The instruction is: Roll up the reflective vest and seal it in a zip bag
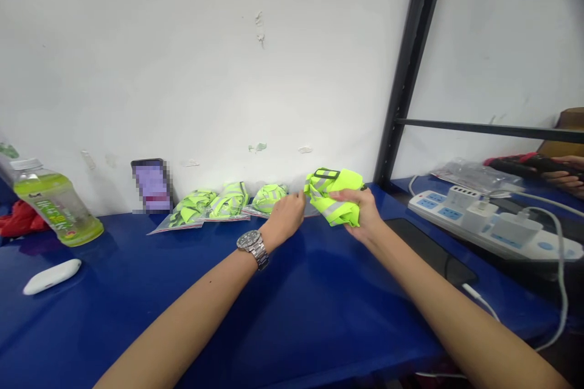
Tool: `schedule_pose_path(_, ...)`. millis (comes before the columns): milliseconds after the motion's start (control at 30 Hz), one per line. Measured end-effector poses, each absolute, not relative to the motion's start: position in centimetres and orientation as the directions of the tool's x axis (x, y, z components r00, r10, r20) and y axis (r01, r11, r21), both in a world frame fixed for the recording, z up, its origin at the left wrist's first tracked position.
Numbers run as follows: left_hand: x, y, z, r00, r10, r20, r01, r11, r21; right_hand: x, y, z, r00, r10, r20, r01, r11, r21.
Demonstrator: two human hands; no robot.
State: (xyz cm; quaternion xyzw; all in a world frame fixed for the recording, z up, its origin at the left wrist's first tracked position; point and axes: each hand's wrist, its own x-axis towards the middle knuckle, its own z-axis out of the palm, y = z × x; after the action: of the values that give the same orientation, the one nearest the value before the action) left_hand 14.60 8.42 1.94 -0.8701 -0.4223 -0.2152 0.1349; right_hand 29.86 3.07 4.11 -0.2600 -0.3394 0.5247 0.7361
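A bundled neon-yellow reflective vest (335, 197) with silver strips and a black buckle is held up above the table. My right hand (362, 209) grips it from the right, thumb across the front. My left hand (288, 216), a metal watch (253, 246) on its wrist, is closed at the vest's left edge and pinches a bit of it; its fingertips are partly hidden. Behind my left hand lies a clear bag (269, 197) with a similar yellow bundle. Two more such bags, a middle one (229, 200) and a left one (191, 208), lie beside it along the wall.
A phone (152, 185) leans on the wall, left of the bags. Further left are a green drink bottle (59, 203) and a white case (52, 276). On the right lie a dark phone (431, 249) and a power strip (493, 225) with cables, past a black post (406, 73). Another person's hand (568, 173) shows far right.
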Motion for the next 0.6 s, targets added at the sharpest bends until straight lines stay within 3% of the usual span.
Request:
schedule_pose_path(233,13.4,7.9,5.2,0.384,0.641,0.665,0.82,-0.568,0.073,29.3,3.0,3.6,0.174,0.954,0.244,-0.535,0.3,-0.79)
schedule_pose_path(600,11.9,6.5,6.2,0.242,0.634,0.735,0.751,-0.602,0.272,28.9,2.5,3.3,0.049,0.934,0.355,-0.312,0.352,-0.883)
